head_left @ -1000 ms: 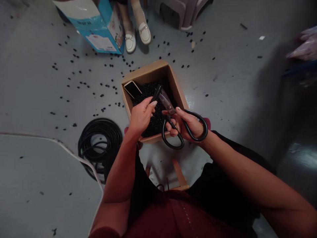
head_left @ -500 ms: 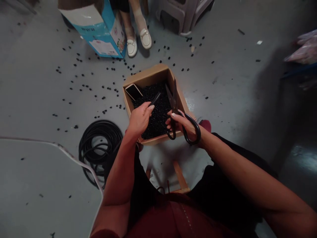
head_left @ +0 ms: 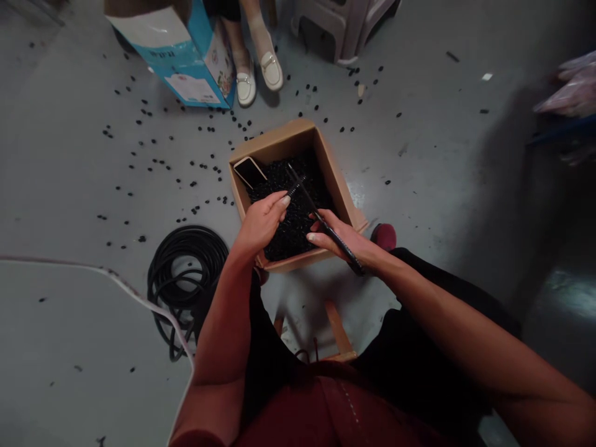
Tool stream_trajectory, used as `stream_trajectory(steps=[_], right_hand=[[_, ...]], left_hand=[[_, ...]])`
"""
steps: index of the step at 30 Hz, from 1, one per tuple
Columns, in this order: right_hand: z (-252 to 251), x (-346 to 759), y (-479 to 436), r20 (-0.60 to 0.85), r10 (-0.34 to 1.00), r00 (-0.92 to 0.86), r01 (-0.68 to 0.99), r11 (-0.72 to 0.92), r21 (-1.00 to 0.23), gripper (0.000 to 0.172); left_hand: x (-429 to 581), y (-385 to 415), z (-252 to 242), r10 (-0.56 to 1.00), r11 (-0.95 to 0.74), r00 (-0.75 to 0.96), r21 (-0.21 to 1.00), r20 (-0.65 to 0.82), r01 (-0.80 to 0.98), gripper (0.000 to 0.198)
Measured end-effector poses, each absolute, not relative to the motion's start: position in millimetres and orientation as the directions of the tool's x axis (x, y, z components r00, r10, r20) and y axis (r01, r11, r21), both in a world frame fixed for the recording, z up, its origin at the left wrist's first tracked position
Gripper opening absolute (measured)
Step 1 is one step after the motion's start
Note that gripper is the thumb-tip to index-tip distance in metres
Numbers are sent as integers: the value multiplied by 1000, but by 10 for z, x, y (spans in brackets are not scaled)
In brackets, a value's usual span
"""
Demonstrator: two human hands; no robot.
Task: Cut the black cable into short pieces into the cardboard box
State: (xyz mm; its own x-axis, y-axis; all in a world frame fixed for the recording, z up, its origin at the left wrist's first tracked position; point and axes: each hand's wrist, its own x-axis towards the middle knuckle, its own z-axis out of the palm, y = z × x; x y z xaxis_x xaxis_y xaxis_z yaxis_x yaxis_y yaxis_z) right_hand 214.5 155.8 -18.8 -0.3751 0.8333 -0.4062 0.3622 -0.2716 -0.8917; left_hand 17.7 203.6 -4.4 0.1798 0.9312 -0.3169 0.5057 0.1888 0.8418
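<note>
Over the cardboard box (head_left: 342, 189), my left hand (head_left: 264, 225) pinches a thin black ridged strip (head_left: 297, 185) whose end points up and to the right. My right hand (head_left: 338, 237) is closed round a pair of black scissors (head_left: 333, 233), seen nearly edge-on. Their blades cross close to the tip of the strip; whether they touch it I cannot tell. Small black pieces (head_left: 298, 233) fill the box below both hands. A dark-screened phone (head_left: 250, 172) with a pale rim leans in the box's far left corner.
A coil of black tubing (head_left: 186, 273) lies on the floor at left, near a pale cable (head_left: 135, 298). Black bits are scattered over the floor. Beyond the box are a blue-and-white carton (head_left: 195, 68), another person's white shoes (head_left: 271, 71) and a grey plastic stool (head_left: 344, 31).
The scissors have turned from a flat, open view to nearly edge-on, and their blades have swung left to the strip. My left hand has stayed almost in place.
</note>
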Motion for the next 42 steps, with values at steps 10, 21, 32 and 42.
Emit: stream_trajectory(steps=[10,21,32,42], right_hand=[[-177,2188,1553,-396,817,-418,369,-246,-896,52],[-244,2124,1603,-438,826,-356,527,-209,-824,23],[-299,2053,1590,-476,822,-311,634,-194,-749,16],[-359,2016,1568,-494,813,-309,686,-169,-707,15]], left_hand=[[140,2026,-1,866,175,331,847,-375,502,40],[146,2038,-1,868,150,308,797,-390,586,36],[142,2071,76,843,-1,294,545,-451,839,34],[100,2063,-64,828,-66,263,381,-494,922,40]])
